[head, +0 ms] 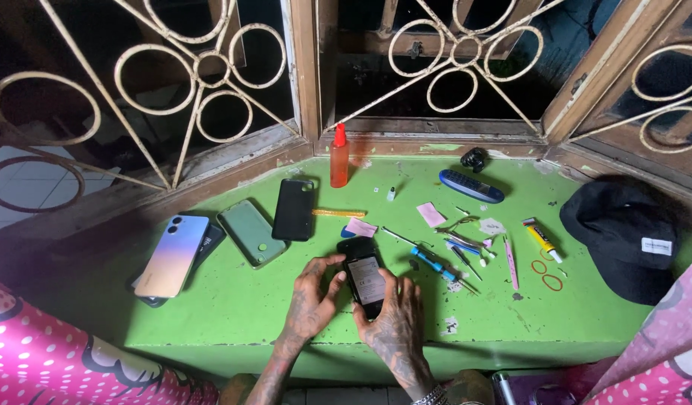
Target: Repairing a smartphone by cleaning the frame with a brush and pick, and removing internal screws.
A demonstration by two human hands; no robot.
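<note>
One small black phone (365, 276), back cover off and a pale battery label showing, lies on the green table (233, 307) between the two hands. The left hand (310, 296) closes on its left edge, thumb and fingertips curled against the side; the right hand (397, 319) cups its lower right corner, fingers bent around it, so both hands have hold of the phone and its bottom end is covered by them.

To the left lie four more phones or phone backs: a black one (294, 209), a grey-green one (251, 232), an iridescent one (173, 255), and a dark one (208, 247) mostly buried under that. Behind stands one orange spray bottle (338, 157). To the right are a scatter of small screwdrivers (436, 264), too tangled to count surely, one pink tweezer-like tool (510, 262), one yellow glue tube (542, 239), two red rubber bands (547, 275), one blue oblong case (470, 186) and one black cap (624, 236)

Pink dotted cloth (46, 352) is cut off at both lower corners
</note>
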